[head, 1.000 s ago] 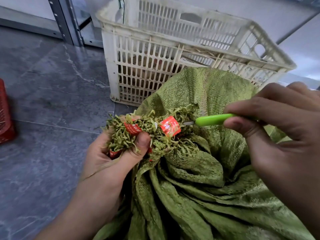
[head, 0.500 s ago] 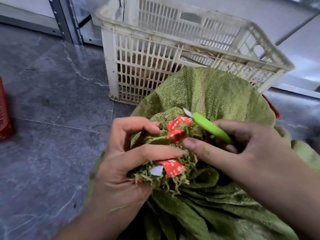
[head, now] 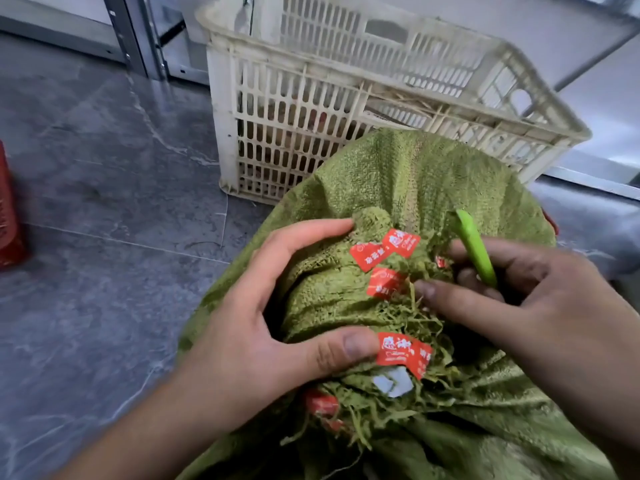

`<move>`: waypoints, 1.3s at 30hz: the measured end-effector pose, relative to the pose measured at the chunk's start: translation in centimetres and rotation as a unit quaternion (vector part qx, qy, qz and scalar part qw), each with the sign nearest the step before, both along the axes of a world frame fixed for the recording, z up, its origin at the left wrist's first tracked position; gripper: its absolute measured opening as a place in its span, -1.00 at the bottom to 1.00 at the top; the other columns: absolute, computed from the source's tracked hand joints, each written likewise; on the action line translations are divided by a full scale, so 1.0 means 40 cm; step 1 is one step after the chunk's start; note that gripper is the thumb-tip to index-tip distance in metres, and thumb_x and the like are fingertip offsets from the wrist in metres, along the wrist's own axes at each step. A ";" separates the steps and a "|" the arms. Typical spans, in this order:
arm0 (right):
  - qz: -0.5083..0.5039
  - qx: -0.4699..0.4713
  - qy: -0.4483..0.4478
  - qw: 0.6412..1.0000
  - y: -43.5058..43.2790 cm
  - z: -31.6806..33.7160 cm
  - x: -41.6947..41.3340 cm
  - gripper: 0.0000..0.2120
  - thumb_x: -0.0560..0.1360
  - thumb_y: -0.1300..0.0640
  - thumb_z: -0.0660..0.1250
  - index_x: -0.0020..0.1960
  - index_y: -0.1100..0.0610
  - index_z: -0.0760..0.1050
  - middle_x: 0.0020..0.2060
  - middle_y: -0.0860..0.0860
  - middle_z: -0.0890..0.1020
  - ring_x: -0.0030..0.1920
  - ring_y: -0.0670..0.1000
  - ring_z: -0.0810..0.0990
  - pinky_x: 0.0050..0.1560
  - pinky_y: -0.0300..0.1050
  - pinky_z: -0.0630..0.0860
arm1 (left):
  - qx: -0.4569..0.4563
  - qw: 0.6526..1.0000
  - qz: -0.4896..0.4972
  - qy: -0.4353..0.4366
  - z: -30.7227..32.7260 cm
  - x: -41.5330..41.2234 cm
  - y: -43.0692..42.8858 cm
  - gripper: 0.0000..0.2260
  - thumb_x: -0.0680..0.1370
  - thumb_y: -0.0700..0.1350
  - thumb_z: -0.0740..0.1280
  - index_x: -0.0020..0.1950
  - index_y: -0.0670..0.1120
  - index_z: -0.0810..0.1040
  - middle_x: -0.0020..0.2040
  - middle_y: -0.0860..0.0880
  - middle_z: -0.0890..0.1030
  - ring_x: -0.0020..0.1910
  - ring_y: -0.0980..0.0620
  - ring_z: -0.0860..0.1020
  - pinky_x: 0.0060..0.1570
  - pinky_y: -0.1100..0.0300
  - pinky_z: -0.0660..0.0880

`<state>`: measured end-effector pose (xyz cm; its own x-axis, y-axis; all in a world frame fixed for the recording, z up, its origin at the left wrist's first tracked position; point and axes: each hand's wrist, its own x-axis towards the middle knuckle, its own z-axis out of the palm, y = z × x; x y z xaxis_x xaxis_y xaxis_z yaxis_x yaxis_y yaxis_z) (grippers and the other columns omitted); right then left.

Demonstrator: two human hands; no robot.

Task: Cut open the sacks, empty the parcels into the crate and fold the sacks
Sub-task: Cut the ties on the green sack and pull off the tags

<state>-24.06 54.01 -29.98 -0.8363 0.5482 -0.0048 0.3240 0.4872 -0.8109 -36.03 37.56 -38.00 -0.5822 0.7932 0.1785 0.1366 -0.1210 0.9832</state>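
Early stage, I'd say: left hand [head: 256, 341] is gripping the frayed, taped mouth of the green woven sack [head: 415, 174]; right hand [head: 554, 317] is clutching the green cutter [head: 472, 244]. Sack is sitting just in front of the white crate [head: 346, 81]; emptying and folding not yet done.

The grey stone floor [head: 104, 209] (veined tiles, pale joints) carries a white slatted crate [head: 263, 98], a green sack [head: 398, 174] just before it, and a red bin [head: 8, 216] at the left edge.
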 end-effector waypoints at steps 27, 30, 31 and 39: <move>-0.038 -0.037 0.018 0.998 0.041 -0.008 -0.107 -0.71 0.43 -0.15 0.39 -0.11 0.09 0.61 -0.48 -0.06 0.58 -0.47 -0.10 0.46 -0.48 -0.30 0.37 | 0.044 0.981 0.188 0.032 -0.007 -0.001 0.004 -0.78 0.45 -0.05 0.49 0.02 -0.10 0.59 0.13 -0.13 0.56 0.19 -0.06 0.55 0.22 0.07 0.49; -0.037 -0.019 0.067 0.997 0.023 0.024 -0.079 -0.60 0.42 -0.30 0.30 -0.13 0.04 0.58 -0.51 -0.11 0.49 -0.51 -0.14 0.41 -0.47 -0.23 0.38 | 0.033 0.981 0.193 0.005 0.011 0.003 0.007 -0.81 0.43 -0.05 0.45 -0.03 -0.12 0.63 0.04 -0.06 0.61 0.06 0.10 0.60 0.06 0.34 0.47; -0.017 -0.020 0.083 0.996 0.015 0.031 -0.066 -0.60 0.40 -0.30 0.32 -0.13 0.05 0.58 -0.53 -0.13 0.45 -0.52 -0.15 0.37 -0.47 -0.22 0.34 | 0.037 0.982 0.187 -0.009 0.014 0.003 0.008 -0.80 0.43 -0.05 0.43 -0.02 -0.11 0.65 0.03 -0.05 0.62 0.05 0.11 0.61 0.05 0.35 0.47; 0.074 -0.046 0.077 0.993 -0.013 0.042 -0.032 -0.48 0.64 -0.14 0.03 -0.24 0.09 0.61 -0.60 -0.07 0.35 -0.64 -0.17 0.26 -0.62 -0.38 0.19 | 0.062 0.987 0.131 -0.068 0.014 0.006 0.005 -0.76 0.50 0.09 0.36 0.08 0.02 0.63 0.07 0.07 0.57 0.12 0.12 0.57 0.11 0.26 0.47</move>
